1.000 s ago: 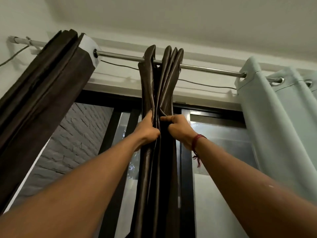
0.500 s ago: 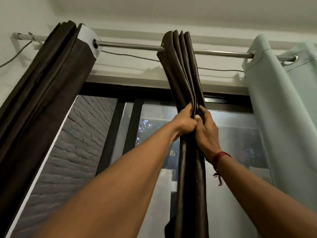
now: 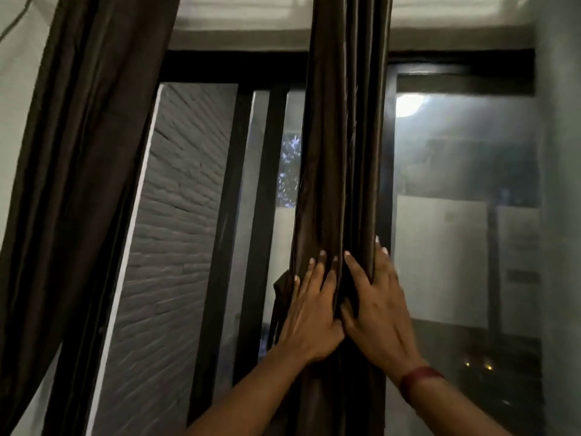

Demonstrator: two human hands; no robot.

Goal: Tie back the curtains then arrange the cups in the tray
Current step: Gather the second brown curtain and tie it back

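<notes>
A gathered dark brown curtain (image 3: pixel 342 146) hangs in tight folds down the middle of the window. My left hand (image 3: pixel 309 313) lies on its left side with the fingers spread over the folds. My right hand (image 3: pixel 375 306) presses on its right side, fingers curled round the edge, a red band on the wrist. Both hands squeeze the bunch between them, thumbs almost touching. A second dark brown curtain (image 3: pixel 81 171) hangs bunched at the far left. No cups or tray are in view.
A black window frame (image 3: pixel 220 221) with glass panes stands behind the curtains. A grey brick wall (image 3: pixel 182 215) shows through the left pane. A pale green curtain (image 3: pixel 559 215) hangs along the right edge.
My hands have slid down the gathered curtain from near the rod to its lower part. The view has tilted down, so the rod is out of sight.
</notes>
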